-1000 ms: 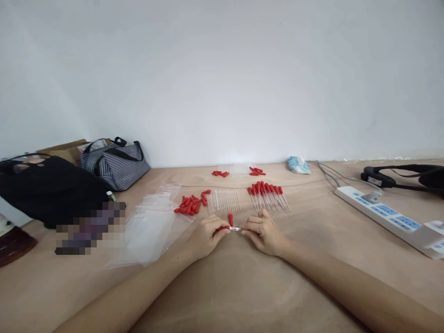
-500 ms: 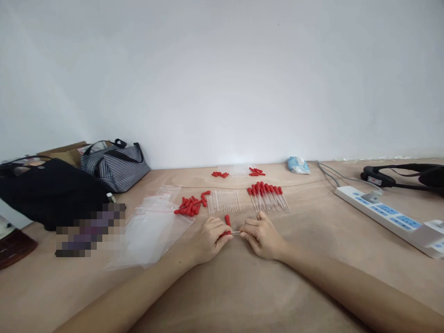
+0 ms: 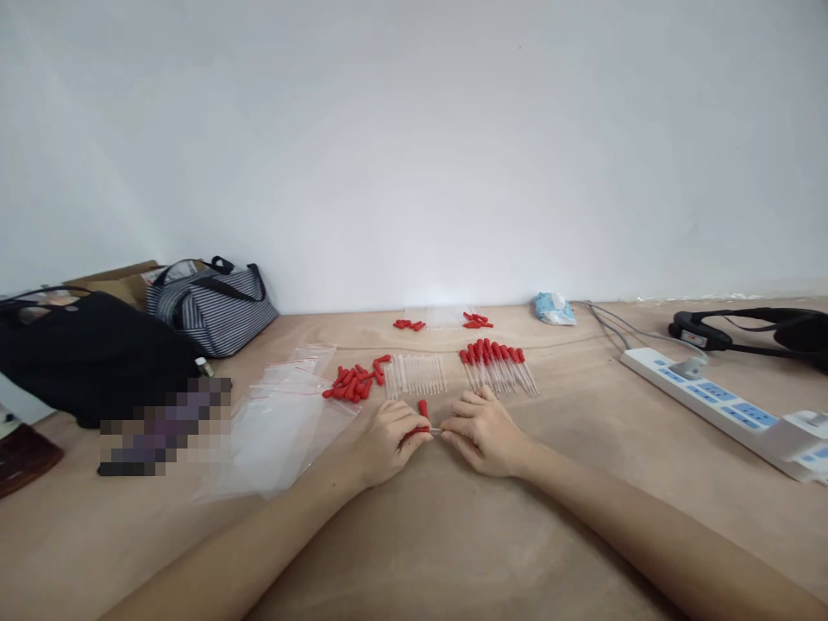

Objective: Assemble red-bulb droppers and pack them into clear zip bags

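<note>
My left hand [image 3: 396, 438] pinches a red rubber bulb [image 3: 419, 429] near the middle of the table. Facing it, my right hand [image 3: 482, 434] has its fingers closed on a thin clear tube [image 3: 435, 431], whose left end meets the bulb. Just behind my left fingertips lies another red bulb [image 3: 423, 408]. A pile of red bulbs [image 3: 350, 385] sits behind and left of my left hand. Clear tubes [image 3: 417, 374] lie in a row behind my hands. To their right, tubes with red bulbs fitted [image 3: 495, 355] are fanned out.
Clear zip bags [image 3: 272, 435] lie at left, beside a black bag [image 3: 97, 358] and a striped bag [image 3: 220, 310]. More bulbs [image 3: 477, 320] lie by the wall. At right are a blue-white packet [image 3: 554, 309], a power strip [image 3: 711, 401] and a black headset [image 3: 705, 332].
My right hand has moved slightly left, towards my left hand, and less of the tube shows between them. The whole view has shifted slightly.
</note>
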Action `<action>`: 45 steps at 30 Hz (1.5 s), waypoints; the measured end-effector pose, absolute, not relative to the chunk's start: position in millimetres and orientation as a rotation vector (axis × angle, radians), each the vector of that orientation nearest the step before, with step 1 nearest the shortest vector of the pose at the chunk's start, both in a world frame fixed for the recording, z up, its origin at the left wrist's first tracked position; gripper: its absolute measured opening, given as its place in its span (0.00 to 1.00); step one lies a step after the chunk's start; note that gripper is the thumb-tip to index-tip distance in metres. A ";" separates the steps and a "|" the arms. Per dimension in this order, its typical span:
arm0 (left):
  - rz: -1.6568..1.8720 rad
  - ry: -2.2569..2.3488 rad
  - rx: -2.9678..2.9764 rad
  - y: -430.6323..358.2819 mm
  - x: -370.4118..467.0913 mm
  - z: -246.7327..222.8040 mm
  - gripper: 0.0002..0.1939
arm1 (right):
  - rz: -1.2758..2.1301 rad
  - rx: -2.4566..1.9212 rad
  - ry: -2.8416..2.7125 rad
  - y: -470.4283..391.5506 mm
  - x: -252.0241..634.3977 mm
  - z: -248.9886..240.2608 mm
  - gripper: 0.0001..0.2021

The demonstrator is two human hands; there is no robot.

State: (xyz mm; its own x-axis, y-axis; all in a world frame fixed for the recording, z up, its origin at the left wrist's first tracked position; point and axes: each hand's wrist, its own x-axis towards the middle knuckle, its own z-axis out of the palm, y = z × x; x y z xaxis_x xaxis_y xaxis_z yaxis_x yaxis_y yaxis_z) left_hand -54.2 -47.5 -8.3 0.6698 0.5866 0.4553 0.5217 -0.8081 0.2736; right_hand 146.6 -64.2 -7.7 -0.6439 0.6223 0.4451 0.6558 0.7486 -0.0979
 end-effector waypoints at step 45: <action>0.675 1.822 2.239 52.5 -83.1 27.4 0.10 | 0.026 -1.438 -2.036 -23.6 109.2 -18.4 0.12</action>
